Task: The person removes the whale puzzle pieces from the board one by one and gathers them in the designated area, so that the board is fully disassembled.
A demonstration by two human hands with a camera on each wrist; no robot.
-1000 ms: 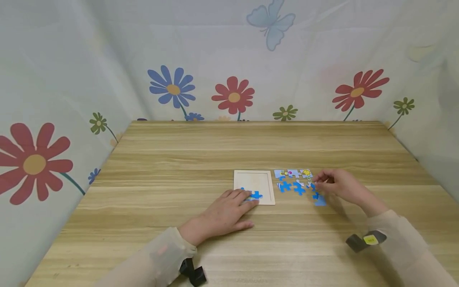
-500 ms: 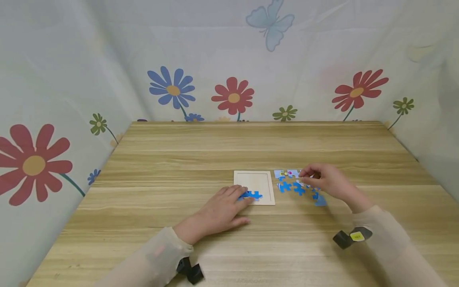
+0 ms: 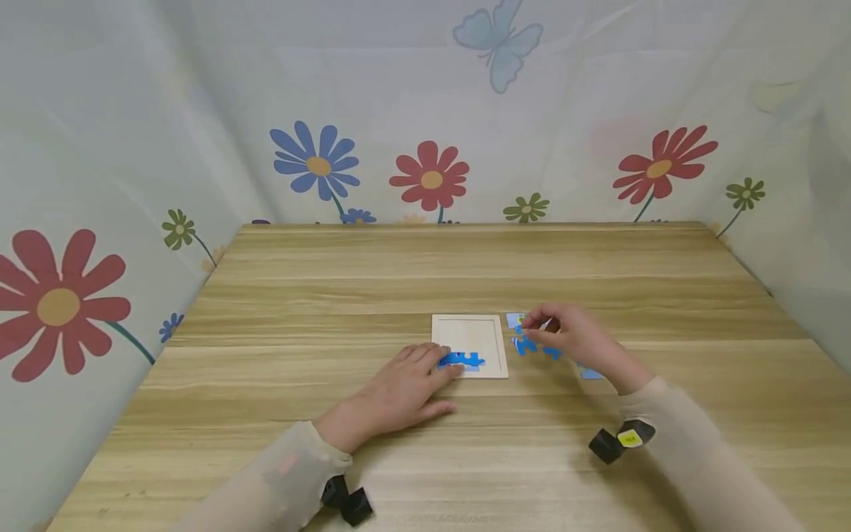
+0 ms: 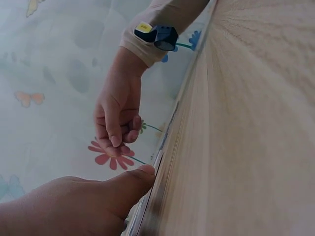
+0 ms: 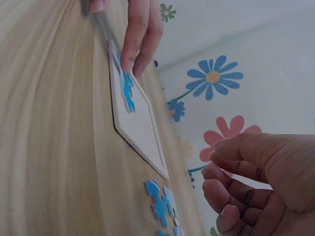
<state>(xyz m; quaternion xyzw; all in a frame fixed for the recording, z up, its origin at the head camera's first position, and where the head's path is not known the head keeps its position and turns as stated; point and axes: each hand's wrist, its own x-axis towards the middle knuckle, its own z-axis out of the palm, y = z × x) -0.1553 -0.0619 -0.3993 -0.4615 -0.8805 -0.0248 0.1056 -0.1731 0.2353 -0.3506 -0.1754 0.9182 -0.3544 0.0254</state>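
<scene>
My left hand (image 3: 408, 384) rests at the left of a square wooden puzzle tray (image 3: 468, 336), its fingertips on the lower left part. Joined blue jigsaw pieces (image 3: 468, 360) lie along the tray's near side, partly covered by those fingers. My right hand (image 3: 575, 336) hovers over loose jigsaw pieces (image 3: 523, 343) to the right of the tray. In the right wrist view its thumb and fingers (image 5: 231, 196) are loosely bent, with no piece visible between them. The hand hides several of the loose pieces in the head view.
A light blue corner piece (image 3: 589, 373) lies below the right hand. Everything lies on a wood-grain table (image 3: 332, 281). Behind it hangs a pale cloth (image 3: 372, 74) printed with flowers and a butterfly. Each wrist carries a small black camera (image 3: 621, 441).
My right hand has moved left across the loose pieces, from their right end toward the tray. My left hand has drawn back slightly left, uncovering more of the joined blue pieces.
</scene>
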